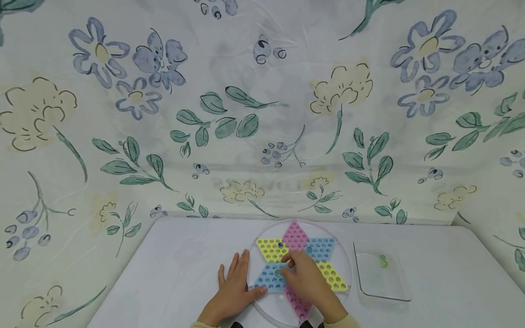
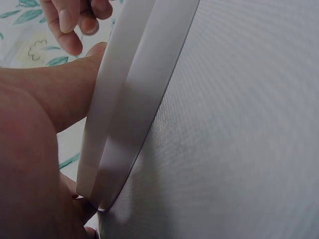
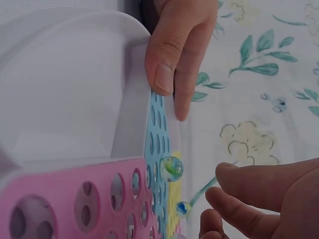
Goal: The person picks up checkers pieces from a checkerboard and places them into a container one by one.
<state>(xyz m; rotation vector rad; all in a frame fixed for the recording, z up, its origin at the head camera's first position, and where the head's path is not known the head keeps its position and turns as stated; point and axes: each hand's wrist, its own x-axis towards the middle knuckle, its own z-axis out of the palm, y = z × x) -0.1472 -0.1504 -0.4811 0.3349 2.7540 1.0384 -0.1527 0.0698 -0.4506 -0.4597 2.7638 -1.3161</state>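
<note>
A round white Chinese checkers board [image 1: 259, 308] carries a star of pink, yellow and blue holed sections. My left hand [image 1: 234, 288] lies at its left edge, fingers extended, thumb resting on the rim [image 2: 134, 89]. Over the middle of the board is my right hand [image 1: 305, 279], fingers loosely bent; in the right wrist view nothing shows between thumb and fingertips. Close to it, a clear marble with green inside [image 3: 172, 169] sits on the near-left blue section [image 1: 268, 280]. A blue marble [image 1: 280, 245] sits on the yellow section, and another marble [image 1: 309, 250] on the far-right blue one.
Right of the board stands a clear plastic tray [image 1: 383, 297] with a green marble [image 1: 382, 258] and a yellow-green marble [image 1: 383, 263] inside. Both rest on a white table [image 1: 180, 255]. A floral cloth [image 1: 262, 136] hangs behind the table and at its sides.
</note>
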